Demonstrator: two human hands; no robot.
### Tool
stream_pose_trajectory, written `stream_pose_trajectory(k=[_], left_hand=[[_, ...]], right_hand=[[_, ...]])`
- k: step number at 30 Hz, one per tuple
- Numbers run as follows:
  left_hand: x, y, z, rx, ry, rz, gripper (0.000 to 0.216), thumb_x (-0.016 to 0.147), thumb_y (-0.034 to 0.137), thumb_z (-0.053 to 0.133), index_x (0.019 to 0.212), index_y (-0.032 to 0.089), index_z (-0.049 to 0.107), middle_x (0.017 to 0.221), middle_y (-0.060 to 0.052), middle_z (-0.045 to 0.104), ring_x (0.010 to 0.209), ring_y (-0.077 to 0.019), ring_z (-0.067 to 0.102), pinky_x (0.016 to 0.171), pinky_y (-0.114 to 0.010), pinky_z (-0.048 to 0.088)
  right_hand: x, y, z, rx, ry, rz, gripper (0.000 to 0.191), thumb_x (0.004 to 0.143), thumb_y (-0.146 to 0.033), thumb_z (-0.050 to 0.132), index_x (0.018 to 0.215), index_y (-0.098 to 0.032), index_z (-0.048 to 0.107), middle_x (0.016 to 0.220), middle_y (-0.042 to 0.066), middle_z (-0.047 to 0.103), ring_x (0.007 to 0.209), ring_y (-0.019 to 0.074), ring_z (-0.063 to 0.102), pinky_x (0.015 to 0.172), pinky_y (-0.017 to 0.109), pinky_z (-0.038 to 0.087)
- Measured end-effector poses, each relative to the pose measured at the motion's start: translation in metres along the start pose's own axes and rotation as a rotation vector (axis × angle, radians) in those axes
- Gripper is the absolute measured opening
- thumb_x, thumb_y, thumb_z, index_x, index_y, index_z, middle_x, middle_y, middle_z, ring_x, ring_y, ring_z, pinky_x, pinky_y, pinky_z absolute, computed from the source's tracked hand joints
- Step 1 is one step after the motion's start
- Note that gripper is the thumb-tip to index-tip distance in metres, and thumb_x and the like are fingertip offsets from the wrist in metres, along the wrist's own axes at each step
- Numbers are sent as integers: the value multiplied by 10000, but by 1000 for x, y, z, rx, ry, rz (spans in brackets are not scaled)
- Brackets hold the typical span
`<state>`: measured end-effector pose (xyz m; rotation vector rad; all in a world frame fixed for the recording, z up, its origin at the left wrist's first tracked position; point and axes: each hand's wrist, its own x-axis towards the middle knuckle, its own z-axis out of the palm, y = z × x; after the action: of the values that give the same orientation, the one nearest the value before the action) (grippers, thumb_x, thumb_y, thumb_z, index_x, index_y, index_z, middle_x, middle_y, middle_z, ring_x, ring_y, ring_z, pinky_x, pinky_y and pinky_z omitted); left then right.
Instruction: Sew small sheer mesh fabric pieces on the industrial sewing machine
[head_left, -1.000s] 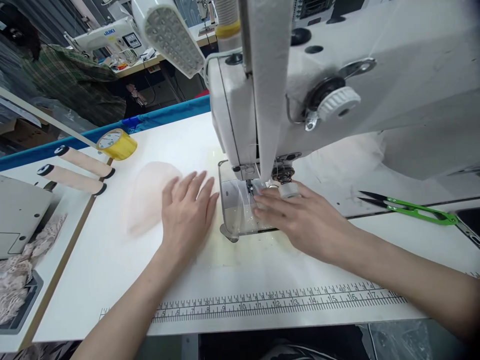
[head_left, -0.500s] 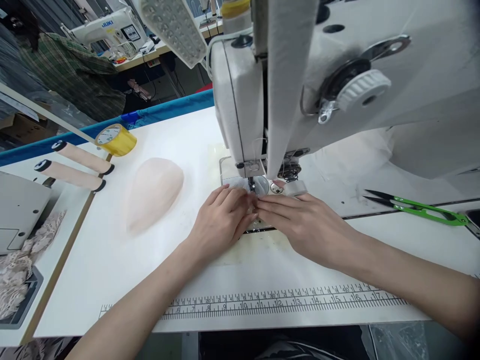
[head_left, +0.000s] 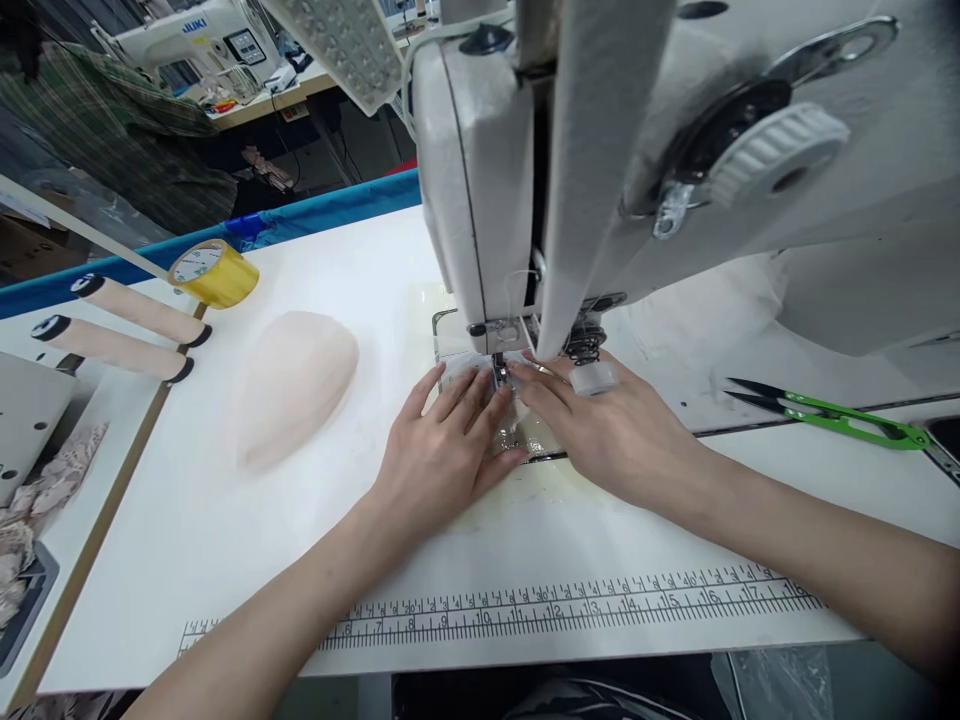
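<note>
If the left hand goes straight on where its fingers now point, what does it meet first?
Most likely the presser foot under the sewing machine head; the left hand lies flat, fingers aimed there. The right hand is close beside that line.

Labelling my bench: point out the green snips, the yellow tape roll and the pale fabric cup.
green snips (head_left: 840, 422): head view, green handle.
yellow tape roll (head_left: 227, 284): head view, yellow outer side.
pale fabric cup (head_left: 292, 385): head view, domed middle.

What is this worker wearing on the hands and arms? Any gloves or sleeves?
No gloves, and no sleeves in view. The left hand wears nothing. The right hand has a translucent white guard around one finger. No watch or bracelet shows.
</note>
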<state>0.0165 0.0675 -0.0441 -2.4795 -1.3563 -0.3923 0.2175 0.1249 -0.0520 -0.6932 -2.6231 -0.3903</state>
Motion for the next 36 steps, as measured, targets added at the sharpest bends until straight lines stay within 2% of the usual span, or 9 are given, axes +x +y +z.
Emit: stream_pose_trajectory(k=[7,15,19,22,27,30,32,36], left_hand=[[0,0,-1,22,4,9,487,989,467,418,1243,96,606,1261,-149,624,1213,-274,569,1089,-503,381],[0,1,-1,18,-2,2,498,999,462,391,1270,93,585,1267,-151,619,1219,-270,566,1090,-517,378],[-2,2,-1,4,15,-4,478,992,448,419,1270,95,582,1290,-155,601,1227,-279,558,1077,-530,395],[-5,-1,-1,-61,60,-11,402,970,374,500,1263,110,579,1260,-128,630,1206,-259,576,1091,-500,394],[-11,-7,-1,-202,143,-33,231,914,172,569,1140,157,616,1085,-47,717,1013,-178,672,1073,-414,421],[-10,-7,-3,-224,134,-68,232,896,177,597,1126,163,616,1065,-43,713,965,-183,671,1031,-403,443],[-5,-7,-5,-237,79,-132,254,884,214,621,1135,174,620,1087,-49,695,976,-205,650,947,-393,480],[10,-11,-3,-259,-52,-200,244,870,232,628,1112,205,650,1073,-45,671,950,-225,624,828,-370,484]], right_hand=[[0,1,1,-5,24,-4,363,855,11,344,948,-105,674,923,130,718,1132,239,568,1126,445,270],[0,0,1,12,5,11,379,818,12,366,1061,-93,637,941,122,713,1122,236,575,1117,460,279],[0,-1,1,22,-7,18,380,811,14,378,1095,-70,616,980,129,710,975,227,622,1095,464,292],[2,-2,-1,40,47,16,318,859,-17,416,1095,-84,620,1010,101,711,892,204,627,1064,439,320],[9,-3,-4,68,165,-48,227,901,-45,495,1023,-151,654,1025,22,715,843,160,616,862,321,421],[12,-4,-3,89,174,-63,223,913,-32,493,903,-167,670,932,-10,726,749,126,609,761,295,422],[12,-3,0,140,210,-15,226,942,-81,497,859,-179,683,827,-29,722,672,109,593,722,281,422],[11,0,7,242,286,211,247,980,-308,524,877,-239,737,641,-38,671,579,122,563,621,280,415]])
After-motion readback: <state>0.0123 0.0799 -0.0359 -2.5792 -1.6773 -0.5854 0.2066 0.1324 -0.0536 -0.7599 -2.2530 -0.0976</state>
